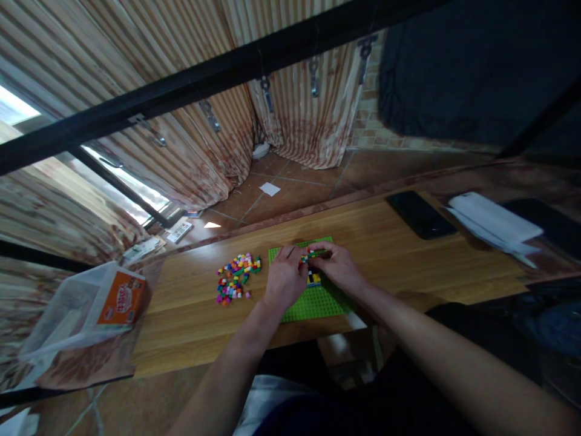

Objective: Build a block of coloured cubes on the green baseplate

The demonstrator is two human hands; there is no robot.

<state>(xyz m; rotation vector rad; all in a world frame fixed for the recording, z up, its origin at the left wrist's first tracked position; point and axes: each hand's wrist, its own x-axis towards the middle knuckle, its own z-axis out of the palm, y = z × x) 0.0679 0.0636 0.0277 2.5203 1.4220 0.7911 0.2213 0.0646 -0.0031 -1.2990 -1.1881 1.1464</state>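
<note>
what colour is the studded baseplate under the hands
The baseplate is bright green, shown best in the head view.

The bare left forearm (236, 357) and the bare right forearm (422, 339) come from the lower part of the view and approach each other. The bare left hand (285, 274) shows its back upward, with the fingers bent forward. The bare right hand (340, 266) is turned inward, its index finger and thumb reaching toward the left hand. The fingertips of both hands come close together; whether they pinch firmly, I cannot say surely, because they are small and blurred.
</note>
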